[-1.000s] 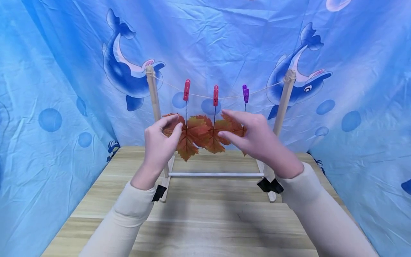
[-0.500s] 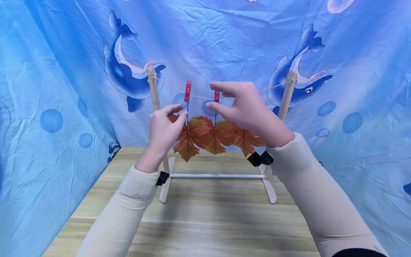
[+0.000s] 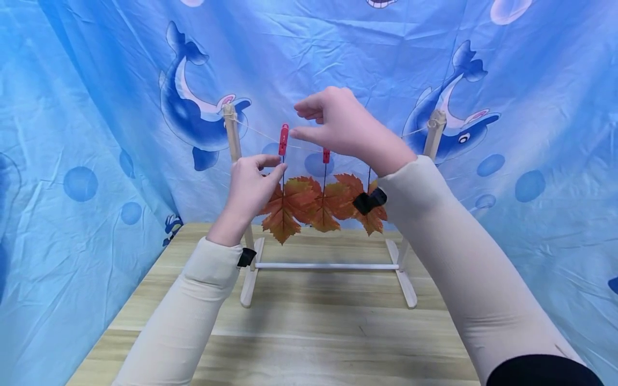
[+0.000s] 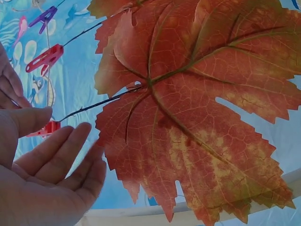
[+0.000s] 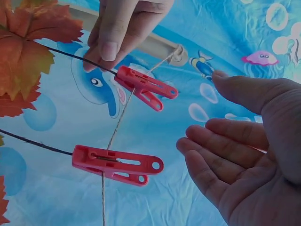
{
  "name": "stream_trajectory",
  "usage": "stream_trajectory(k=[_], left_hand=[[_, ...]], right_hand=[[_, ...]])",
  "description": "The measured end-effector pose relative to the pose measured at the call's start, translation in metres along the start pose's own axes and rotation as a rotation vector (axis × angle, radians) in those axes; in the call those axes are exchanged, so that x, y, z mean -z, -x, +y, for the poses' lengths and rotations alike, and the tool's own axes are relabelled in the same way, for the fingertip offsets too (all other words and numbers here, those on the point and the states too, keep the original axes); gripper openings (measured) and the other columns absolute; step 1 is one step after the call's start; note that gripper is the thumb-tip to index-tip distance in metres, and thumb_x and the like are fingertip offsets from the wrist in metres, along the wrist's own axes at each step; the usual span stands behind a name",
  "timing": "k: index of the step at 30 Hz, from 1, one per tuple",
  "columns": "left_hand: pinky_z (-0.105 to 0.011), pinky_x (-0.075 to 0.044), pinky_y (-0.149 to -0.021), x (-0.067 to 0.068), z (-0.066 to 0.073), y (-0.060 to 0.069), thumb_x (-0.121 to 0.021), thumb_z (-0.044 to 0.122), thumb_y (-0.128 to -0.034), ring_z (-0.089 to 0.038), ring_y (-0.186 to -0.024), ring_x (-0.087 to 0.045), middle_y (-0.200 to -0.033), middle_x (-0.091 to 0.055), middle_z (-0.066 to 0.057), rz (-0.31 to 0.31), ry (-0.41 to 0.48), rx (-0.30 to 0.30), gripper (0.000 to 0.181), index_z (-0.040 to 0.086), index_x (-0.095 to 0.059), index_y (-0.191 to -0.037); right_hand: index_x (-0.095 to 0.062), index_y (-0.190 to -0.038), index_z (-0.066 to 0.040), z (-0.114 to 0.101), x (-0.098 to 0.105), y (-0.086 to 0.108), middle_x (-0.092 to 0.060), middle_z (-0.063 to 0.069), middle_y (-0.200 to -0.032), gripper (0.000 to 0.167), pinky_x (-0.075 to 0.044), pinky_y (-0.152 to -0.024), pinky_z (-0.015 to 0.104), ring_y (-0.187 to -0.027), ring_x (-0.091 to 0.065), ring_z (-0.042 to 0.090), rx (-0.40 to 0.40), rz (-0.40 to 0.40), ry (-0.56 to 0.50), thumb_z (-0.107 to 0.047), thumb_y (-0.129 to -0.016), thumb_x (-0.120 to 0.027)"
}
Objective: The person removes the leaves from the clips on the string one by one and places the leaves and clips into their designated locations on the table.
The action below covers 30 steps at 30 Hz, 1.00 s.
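Three orange-red leaves hang by dark stems from a string; the left one (image 3: 282,212) fills much of the left wrist view as a large leaf (image 4: 197,94). A red clothespin (image 3: 284,140) clips its stem, and a second red clothespin (image 3: 326,156) holds the middle stem. My left hand (image 3: 251,185) is beside the left stem just under the clothespin, thumb and fingers apart in the left wrist view. My right hand (image 3: 338,126) stands right of the left clothespin with thumb and fingers spread, holding nothing; the right wrist view shows its open palm (image 5: 235,165) near both red clothespins.
Two wooden posts, left (image 3: 233,134) and right (image 3: 434,136), carry the string above a light wooden table (image 3: 309,332). A white rod (image 3: 328,266) joins their feet. A purple clothespin (image 4: 43,19) shows in the left wrist view. Blue dolphin-print cloth surrounds the table.
My right hand has moved up and left from the right leaf, past the middle clothespin, towards the left clothespin. My left hand has risen slightly and shifted right beside the left stem.
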<state>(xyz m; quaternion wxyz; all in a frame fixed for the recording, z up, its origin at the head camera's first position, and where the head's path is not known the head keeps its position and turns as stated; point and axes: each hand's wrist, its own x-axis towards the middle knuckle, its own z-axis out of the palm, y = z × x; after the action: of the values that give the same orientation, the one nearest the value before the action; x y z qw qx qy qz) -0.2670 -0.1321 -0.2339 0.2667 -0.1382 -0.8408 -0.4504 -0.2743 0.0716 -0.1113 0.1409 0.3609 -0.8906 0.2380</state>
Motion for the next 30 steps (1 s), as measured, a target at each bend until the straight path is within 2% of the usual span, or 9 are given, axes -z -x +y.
stream_trajectory(k=[5,8,13,16,20,24,30], left_hand=[[-0.038,-0.055,-0.076,0.000,-0.002,-0.005,-0.073,0.024,-0.0970,-0.022,-0.088,-0.067,-0.100,-0.074,-0.012,-0.011,-0.001,0.002,0.029,0.001,-0.077,-0.113],[-0.038,-0.055,-0.074,-0.001,-0.004,-0.006,-0.073,0.023,-0.0972,-0.022,-0.085,-0.067,-0.097,-0.074,-0.011,-0.026,-0.008,0.003,0.028,0.001,-0.078,-0.112],[-0.034,-0.055,-0.068,-0.003,-0.006,-0.006,-0.072,0.021,-0.0977,-0.021,-0.078,-0.064,-0.092,-0.074,-0.009,-0.046,-0.021,0.017,0.023,0.002,-0.079,-0.109],[-0.032,-0.052,-0.059,-0.005,-0.007,-0.006,-0.071,0.019,-0.0983,-0.022,-0.070,-0.061,-0.087,-0.073,-0.009,-0.047,-0.040,-0.002,0.021,0.002,-0.080,-0.106],[-0.031,-0.047,-0.054,-0.007,-0.007,-0.008,-0.071,0.017,-0.0983,-0.023,-0.064,-0.058,-0.083,-0.073,-0.009,-0.038,-0.072,-0.038,0.019,0.001,-0.081,-0.102],[-0.032,-0.045,-0.055,-0.009,-0.008,-0.009,-0.071,0.017,-0.0978,-0.022,-0.062,-0.056,-0.081,-0.073,-0.008,-0.021,-0.105,-0.061,0.018,0.001,-0.081,-0.099],[-0.033,-0.046,-0.056,-0.010,-0.008,-0.009,-0.071,0.016,-0.0981,-0.022,-0.063,-0.056,-0.086,-0.074,-0.010,-0.012,-0.145,-0.071,0.018,0.001,-0.081,-0.100]], right_hand=[[-0.060,-0.142,-0.008,0.000,-0.001,-0.017,-0.063,0.005,-0.136,0.060,-0.048,-0.098,0.029,-0.124,-0.059,0.012,-0.064,-0.077,-0.011,-0.042,-0.094,-0.073],[-0.060,-0.142,-0.007,0.004,-0.002,-0.027,-0.063,0.005,-0.137,0.062,-0.048,-0.098,0.029,-0.123,-0.059,0.013,-0.093,-0.112,-0.014,-0.043,-0.094,-0.073],[-0.064,-0.138,-0.008,0.010,-0.004,-0.039,-0.067,0.004,-0.129,0.057,-0.050,-0.094,0.030,-0.117,-0.063,0.012,-0.098,-0.179,-0.005,-0.042,-0.094,-0.074],[-0.069,-0.132,-0.009,0.012,-0.007,-0.044,-0.071,0.003,-0.121,0.049,-0.052,-0.091,0.030,-0.111,-0.065,0.011,-0.072,-0.210,0.004,-0.039,-0.094,-0.074],[-0.076,-0.122,-0.011,0.014,-0.012,-0.046,-0.074,0.000,-0.111,0.037,-0.053,-0.086,0.029,-0.104,-0.067,0.009,-0.031,-0.216,0.004,-0.036,-0.095,-0.074],[-0.079,-0.113,-0.012,0.013,-0.014,-0.048,-0.075,-0.003,-0.101,0.026,-0.053,-0.081,0.029,-0.096,-0.067,0.007,-0.006,-0.210,-0.016,-0.031,-0.097,-0.072],[-0.081,-0.108,-0.011,0.013,-0.019,-0.047,-0.074,-0.003,-0.092,0.021,-0.051,-0.072,0.031,-0.086,-0.065,0.010,0.004,-0.179,-0.046,-0.027,-0.096,-0.073]])
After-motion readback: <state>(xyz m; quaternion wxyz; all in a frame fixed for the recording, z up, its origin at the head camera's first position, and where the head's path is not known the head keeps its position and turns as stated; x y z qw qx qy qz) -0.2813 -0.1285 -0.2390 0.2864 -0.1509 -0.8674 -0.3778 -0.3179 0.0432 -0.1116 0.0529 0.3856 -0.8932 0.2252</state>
